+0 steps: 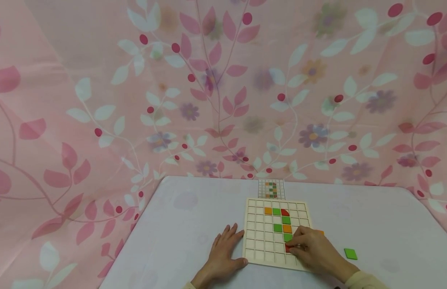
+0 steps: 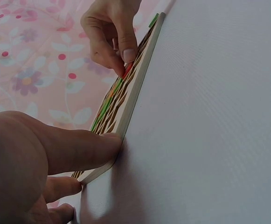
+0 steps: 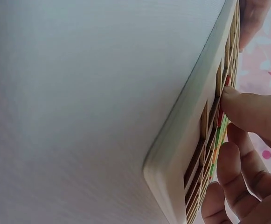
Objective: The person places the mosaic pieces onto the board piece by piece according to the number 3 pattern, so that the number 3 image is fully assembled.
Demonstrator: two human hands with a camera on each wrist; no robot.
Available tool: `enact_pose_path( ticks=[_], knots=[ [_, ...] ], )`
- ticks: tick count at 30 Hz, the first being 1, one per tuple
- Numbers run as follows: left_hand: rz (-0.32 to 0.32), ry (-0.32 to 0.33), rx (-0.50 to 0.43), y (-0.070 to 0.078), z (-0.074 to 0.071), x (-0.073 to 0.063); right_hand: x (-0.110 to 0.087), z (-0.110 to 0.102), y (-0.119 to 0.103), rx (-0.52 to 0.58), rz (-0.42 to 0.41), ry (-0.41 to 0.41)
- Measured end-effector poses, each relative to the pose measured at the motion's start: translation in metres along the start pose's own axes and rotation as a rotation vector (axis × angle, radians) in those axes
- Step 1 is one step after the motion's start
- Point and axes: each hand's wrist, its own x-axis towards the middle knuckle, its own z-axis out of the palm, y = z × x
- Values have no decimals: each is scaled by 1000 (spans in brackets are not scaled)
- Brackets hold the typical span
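A pale wooden grid board (image 1: 259,245) lies on the table, with orange, green and red tiles set in some of its squares. Thumb and index finger of my right hand (image 1: 311,247) pinch a red tile (image 1: 287,248) at a square low in the tiled column; the fingers partly cover it. The left wrist view also shows that red tile (image 2: 128,69) between the fingertips. My left hand (image 1: 223,255) lies with spread fingers at the board's left edge, its thumb touching the front corner. A red tile with a rounded corner (image 1: 285,212) sits near the top.
Behind the board lies a small card printed with a grid pattern (image 1: 261,193). To the right, a loose green tile (image 1: 351,254) rests on the white tablecloth (image 1: 389,224). An orange tile (image 1: 320,232) shows partly behind my right hand. A pink floral curtain (image 1: 223,100) hangs behind the table.
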Motion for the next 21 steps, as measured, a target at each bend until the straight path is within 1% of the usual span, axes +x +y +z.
enact_pose_path(
  ticks=[1,4,8,11,15,16,21],
  knots=[
    [-13,-1,5,0,0,1,0,0,0,4,-2,-2],
    [-17,-1,15,-1,1,1,0,1,1,10,-2,-8],
    [-8,4,9,0,0,-1,0,2,2,5,6,-10],
    [14,7,-6,1,0,-2,-1,1,2,1,7,-9],
    [17,9,-9,1,-1,-3,-1,1,3,14,-16,-4],
    [9,8,-9,1,-1,-3,-1,1,3,21,-18,-7],
    [16,11,-15,1,-1,-2,0,0,4,46,-5,-28]
  ],
)
